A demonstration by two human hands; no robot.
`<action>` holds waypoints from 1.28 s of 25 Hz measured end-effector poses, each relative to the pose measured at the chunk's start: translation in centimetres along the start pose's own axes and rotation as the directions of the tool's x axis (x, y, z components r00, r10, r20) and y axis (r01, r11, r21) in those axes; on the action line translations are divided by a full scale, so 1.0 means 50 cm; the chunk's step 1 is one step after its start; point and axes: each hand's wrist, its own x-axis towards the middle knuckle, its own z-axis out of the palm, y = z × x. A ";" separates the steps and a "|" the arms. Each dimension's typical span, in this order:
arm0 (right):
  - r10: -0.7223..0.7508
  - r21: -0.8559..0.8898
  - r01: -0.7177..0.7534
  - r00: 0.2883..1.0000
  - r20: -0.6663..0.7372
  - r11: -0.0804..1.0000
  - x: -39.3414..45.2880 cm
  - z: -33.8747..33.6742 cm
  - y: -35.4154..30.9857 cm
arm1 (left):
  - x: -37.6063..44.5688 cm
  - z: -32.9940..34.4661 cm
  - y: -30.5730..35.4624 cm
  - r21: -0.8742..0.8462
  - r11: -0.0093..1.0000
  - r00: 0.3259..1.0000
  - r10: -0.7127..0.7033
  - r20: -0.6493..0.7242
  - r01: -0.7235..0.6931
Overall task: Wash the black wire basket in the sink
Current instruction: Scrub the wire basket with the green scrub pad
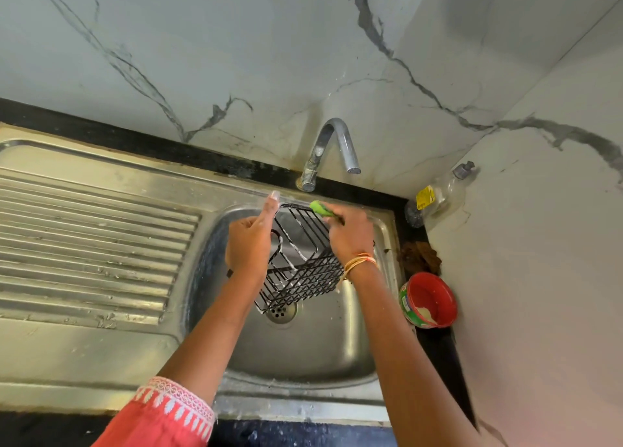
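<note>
Black wire basket, rectangular and streaked with white suds, is held tilted above the drain of the stainless steel sink basin at frame centre. Left hand grips its left side, fingers curled, forefinger extended upward. Right hand pinches a green scrub pad against the basket's upper rim. Chrome curved tap stands behind; red round tub sits at right.

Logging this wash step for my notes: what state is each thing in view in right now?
black wire basket: tilted over the sink, soapy
left hand: grip on the basket's side
right hand: holds green scrubber at the basket's rim
tap: no water running
red tub: open, paste inside
clear bottle: capped, nearly empty
</note>
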 end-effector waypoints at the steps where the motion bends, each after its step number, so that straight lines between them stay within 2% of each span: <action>1: -0.031 0.025 0.031 1.000 -0.005 0.999 -0.016 0.007 -0.011 | -0.006 0.003 0.000 0.039 0.999 1.000 0.015 -0.021 -0.014; 3: -0.126 0.045 0.127 0.992 -0.026 0.991 -0.054 0.018 -0.027 | -0.010 0.000 -0.006 0.071 0.996 0.998 0.049 -0.048 -0.045; 5: -0.192 0.109 0.191 0.981 -0.003 0.976 -0.069 0.002 -0.027 | 0.004 -0.010 -0.013 0.078 0.994 0.996 0.083 -0.017 -0.081; 6: -0.169 0.168 0.167 0.986 -0.002 0.972 -0.062 -0.018 -0.021 | 0.012 -0.017 -0.010 0.081 0.991 0.994 0.105 0.006 -0.105; 8: -0.028 0.199 0.046 0.995 -0.096 0.979 -0.017 -0.064 0.003 | 0.024 -0.024 -0.007 0.018 0.991 0.991 0.134 0.028 -0.135; 10: 0.081 0.081 -0.067 0.979 -0.188 0.994 0.017 -0.090 0.024 | 0.021 -0.022 -0.005 -0.093 0.988 0.992 0.125 0.009 -0.123; 12: 0.076 -0.073 -0.092 0.976 -0.203 0.993 0.011 -0.075 0.024 | 0.008 -0.015 -0.004 -0.128 0.985 0.993 0.117 -0.028 -0.119; 15: -0.023 -0.216 -0.024 0.977 -0.213 0.976 -0.026 -0.046 0.002 | 0.004 -0.007 -0.008 -0.164 0.979 0.991 0.107 -0.080 -0.119; 19: -0.165 -0.235 0.108 0.958 -0.234 0.966 -0.069 -0.051 -0.005 | 0.024 -0.012 -0.016 -0.140 0.977 0.985 0.152 -0.082 -0.163; 21: -0.128 -0.107 0.109 0.973 -0.191 0.988 -0.067 -0.077 0.002 | 0.033 -0.016 -0.017 -0.164 0.977 0.990 0.130 -0.057 -0.138; 22: -0.051 0.066 0.062 0.985 -0.162 0.996 -0.056 -0.093 0.000 | 0.035 -0.016 -0.017 -0.184 0.975 0.992 0.116 -0.043 -0.122; 24: 0.100 0.441 -0.081 0.995 -0.020 0.894 -0.034 -0.116 -0.014 | 0.030 -0.013 -0.016 -0.180 0.975 0.991 0.131 -0.008 -0.130; 25: 0.094 0.484 -0.096 0.995 0.028 0.870 -0.025 -0.118 -0.017 | 0.024 -0.010 -0.015 -0.158 0.976 0.989 0.151 0.004 -0.148; 26: 0.045 0.410 -0.055 0.998 0.033 0.911 -0.020 -0.114 -0.017 | 0.019 -0.006 -0.013 -0.143 0.978 0.987 0.159 0.012 -0.155; 28: -0.078 0.102 0.081 0.996 -0.034 0.991 -0.021 -0.088 -0.005 | 0.017 -0.005 -0.010 -0.162 0.978 0.991 0.132 0.011 -0.128; 30: -0.244 -0.106 0.229 0.957 -0.157 0.968 -0.028 -0.066 0.003 | 0.024 -0.010 -0.011 -0.216 0.972 0.995 0.102 0.009 -0.098; 32: -0.429 -0.213 0.386 0.875 -0.224 0.898 -0.038 -0.048 0.005 | 0.029 -0.014 -0.012 -0.228 0.970 0.996 0.094 0.009 -0.090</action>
